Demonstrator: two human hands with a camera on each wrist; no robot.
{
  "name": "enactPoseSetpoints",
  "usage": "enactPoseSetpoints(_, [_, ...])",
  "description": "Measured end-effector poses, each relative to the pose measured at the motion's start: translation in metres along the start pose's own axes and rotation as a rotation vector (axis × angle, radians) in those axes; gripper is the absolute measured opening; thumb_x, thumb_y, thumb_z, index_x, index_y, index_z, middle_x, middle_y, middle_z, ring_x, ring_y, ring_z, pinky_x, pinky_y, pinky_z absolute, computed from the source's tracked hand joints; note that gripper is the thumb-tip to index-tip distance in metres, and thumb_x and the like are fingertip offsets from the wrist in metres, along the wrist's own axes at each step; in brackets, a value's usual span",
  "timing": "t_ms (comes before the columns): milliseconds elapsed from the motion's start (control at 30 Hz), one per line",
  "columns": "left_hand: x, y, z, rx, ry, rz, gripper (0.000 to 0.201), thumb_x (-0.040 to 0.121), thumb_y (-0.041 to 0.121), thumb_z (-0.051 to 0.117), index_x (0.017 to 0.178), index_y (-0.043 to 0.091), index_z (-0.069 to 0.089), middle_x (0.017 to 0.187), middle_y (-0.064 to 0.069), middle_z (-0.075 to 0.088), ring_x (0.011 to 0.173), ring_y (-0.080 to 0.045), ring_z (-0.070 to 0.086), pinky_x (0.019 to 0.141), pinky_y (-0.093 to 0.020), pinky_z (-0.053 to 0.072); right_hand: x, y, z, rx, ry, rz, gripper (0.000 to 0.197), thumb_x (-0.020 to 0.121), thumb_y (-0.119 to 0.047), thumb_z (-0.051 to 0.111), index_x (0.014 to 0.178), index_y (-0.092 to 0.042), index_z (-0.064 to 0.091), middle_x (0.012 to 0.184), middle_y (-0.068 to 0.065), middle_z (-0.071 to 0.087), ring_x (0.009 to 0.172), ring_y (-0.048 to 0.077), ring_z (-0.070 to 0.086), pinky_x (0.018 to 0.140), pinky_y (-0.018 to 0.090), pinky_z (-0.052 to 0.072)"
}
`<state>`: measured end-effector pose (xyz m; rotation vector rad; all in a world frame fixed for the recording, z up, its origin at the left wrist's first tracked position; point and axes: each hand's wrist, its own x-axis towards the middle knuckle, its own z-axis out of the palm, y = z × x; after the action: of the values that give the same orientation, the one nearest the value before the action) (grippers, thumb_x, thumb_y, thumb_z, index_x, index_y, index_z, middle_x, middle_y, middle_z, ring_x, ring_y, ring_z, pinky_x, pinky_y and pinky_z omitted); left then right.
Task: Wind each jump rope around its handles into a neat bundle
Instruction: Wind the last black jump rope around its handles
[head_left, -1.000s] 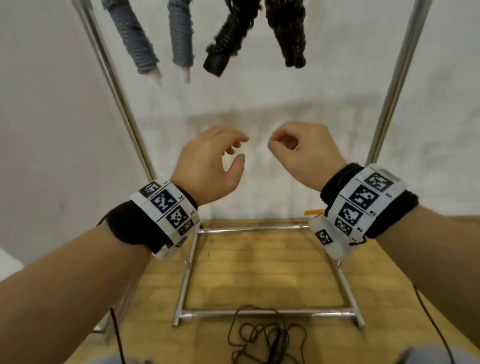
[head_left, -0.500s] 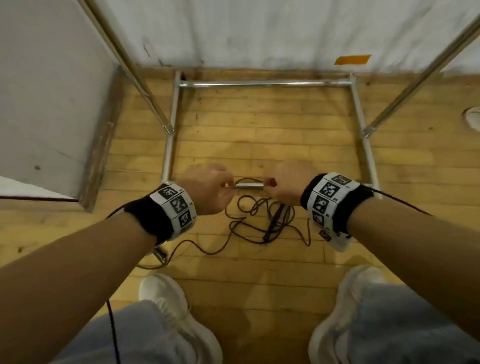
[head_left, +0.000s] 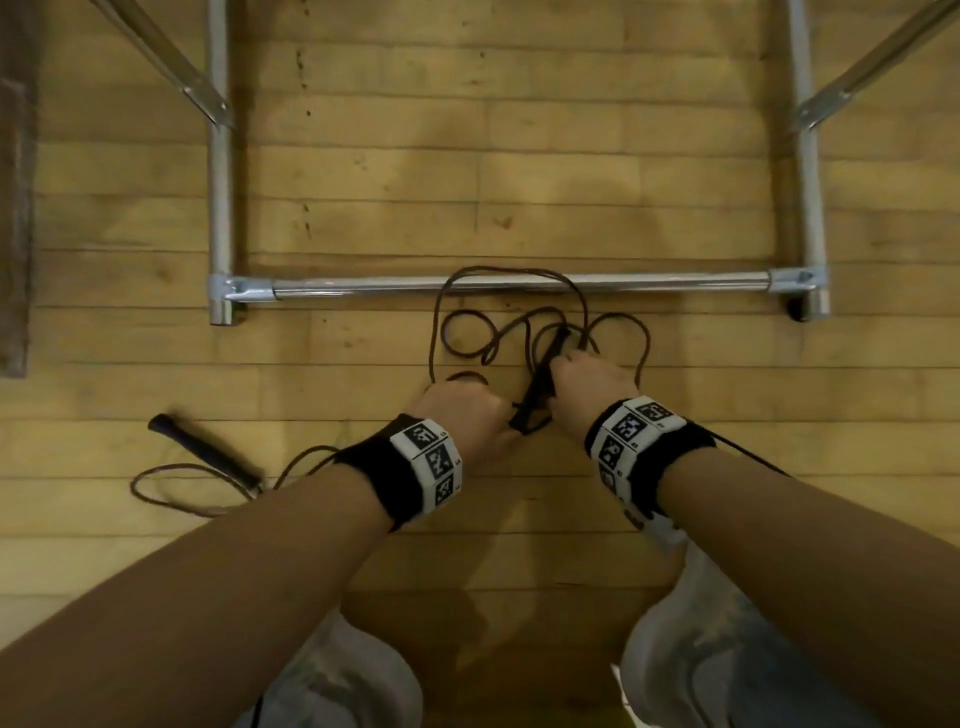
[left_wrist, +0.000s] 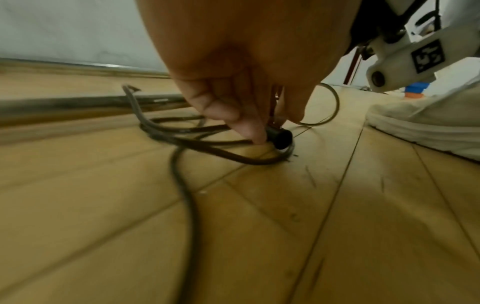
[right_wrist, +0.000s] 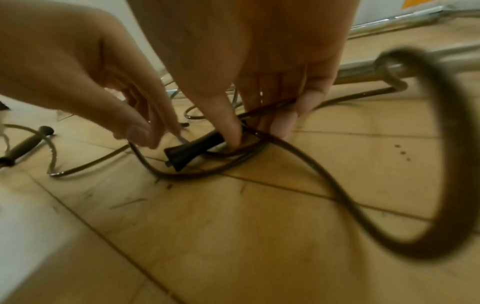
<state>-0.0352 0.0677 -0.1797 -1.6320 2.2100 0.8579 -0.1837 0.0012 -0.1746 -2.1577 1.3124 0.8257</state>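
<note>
A dark brown jump rope lies in loose tangled loops on the wooden floor, in front of a metal rack base. One black handle lies between my hands. My right hand is down on it, thumb and fingers closing round the handle. My left hand reaches in beside it, and its fingertips pinch the cord at the handle's end. The second handle lies apart on the floor to the left, with cord trailing from it.
The rack's chrome base tube runs across just beyond the rope, and one loop lies over it. Slanted rack legs rise at both upper corners. My light shoes stand close behind my hands. A dark skirting board runs along the left edge.
My view has tipped down from the hanging bundles to the floor. Both hands dropped from chest height to the rope, and now the right grips a handle and the left pinches cord.
</note>
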Motion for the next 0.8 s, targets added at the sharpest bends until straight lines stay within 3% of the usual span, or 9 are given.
enactPoseSetpoints(100, [0.018,0.016,0.011,-0.105,0.0,-0.182,0.038,0.092,0.053,0.047,0.101,0.018,0.058,0.08,0.001,0.054,0.072,-0.019,0.053,0.057,-0.03,0.037,-0.001,0.011,0.009,0.079,0.036,-0.065,0.029,0.092,-0.021,0.046,0.12,-0.02,0.058,0.118,0.003,0.06,0.107,0.024,0.055,0.089,0.036,0.045])
enactPoseSetpoints(200, [0.025,0.021,0.019,-0.237,0.072,-0.271,0.033,0.091,0.05,0.052,0.106,0.021,0.049,0.085,0.004,0.054,0.078,-0.02,0.056,0.06,-0.031,0.041,-0.008,0.019,0.015,0.223,0.179,-0.105,0.028,0.092,-0.02,0.047,0.115,-0.019,0.062,0.114,0.001,0.061,0.107,0.023,0.054,0.094,0.038,0.04])
enactPoseSetpoints(333, [0.029,0.015,0.017,-0.254,0.081,-0.272,0.026,0.092,0.043,0.054,0.107,0.022,0.058,0.096,-0.001,0.064,0.079,-0.02,0.055,0.062,-0.03,0.042,-0.014,0.025,0.011,0.24,0.267,0.017,0.02,0.091,-0.029,0.044,0.091,-0.023,0.063,0.074,-0.004,0.058,0.082,0.024,0.058,0.091,0.04,0.034])
enactPoseSetpoints(400, [0.028,0.009,0.011,-0.243,0.1,-0.272,0.024,0.092,0.039,0.055,0.105,0.019,0.059,0.104,-0.002,0.06,0.086,-0.02,0.053,0.068,-0.032,0.046,-0.014,0.032,0.007,0.28,0.313,0.097,0.023,0.092,-0.033,0.041,0.086,-0.023,0.061,0.065,-0.005,0.053,0.074,0.024,0.057,0.086,0.04,0.04])
enactPoseSetpoints(500, [0.02,0.001,0.004,-0.275,0.155,-0.285,0.025,0.094,0.033,0.053,0.111,0.015,0.053,0.108,-0.004,0.057,0.095,-0.023,0.054,0.08,-0.038,0.051,-0.013,0.05,0.003,0.391,0.333,0.265,0.027,0.095,-0.033,0.04,0.089,-0.021,0.063,0.066,-0.003,0.055,0.069,0.023,0.056,0.076,0.041,0.049])
enactPoseSetpoints(567, [0.012,-0.003,-0.003,-0.306,0.143,-0.325,0.025,0.098,0.032,0.044,0.117,0.016,0.047,0.097,-0.006,0.062,0.083,-0.024,0.059,0.073,-0.04,0.053,-0.011,0.061,0.0,0.445,0.286,0.378,0.027,0.094,-0.03,0.042,0.092,-0.017,0.065,0.069,0.001,0.058,0.066,0.023,0.056,0.062,0.033,0.048])
enactPoseSetpoints(633, [0.008,-0.009,-0.01,-0.344,0.157,-0.344,0.027,0.101,0.032,0.037,0.123,0.017,0.044,0.089,-0.005,0.062,0.073,-0.024,0.059,0.066,-0.039,0.053,-0.01,0.068,-0.004,0.463,0.235,0.468,0.024,0.092,-0.026,0.046,0.094,-0.014,0.066,0.074,0.006,0.062,0.067,0.025,0.057,0.057,0.028,0.045])
enactPoseSetpoints(733, [0.001,-0.023,-0.021,-0.469,0.281,-0.378,0.022,0.1,0.029,0.039,0.118,0.019,0.044,0.077,0.003,0.056,0.061,-0.016,0.056,0.051,-0.03,0.044,-0.009,0.066,-0.012,0.483,0.102,0.496,0.021,0.087,-0.022,0.056,0.1,-0.007,0.063,0.086,0.012,0.064,0.074,0.027,0.059,0.062,0.032,0.05])
enactPoseSetpoints(800, [-0.004,-0.035,-0.026,-0.442,0.355,-0.351,0.016,0.098,0.029,0.043,0.112,0.022,0.045,0.072,0.008,0.051,0.057,-0.011,0.052,0.046,-0.025,0.035,-0.008,0.055,-0.017,0.496,0.05,0.452,0.04,0.081,-0.026,0.066,0.113,-0.006,0.053,0.102,0.013,0.061,0.087,0.028,0.059,0.072,0.037,0.053])
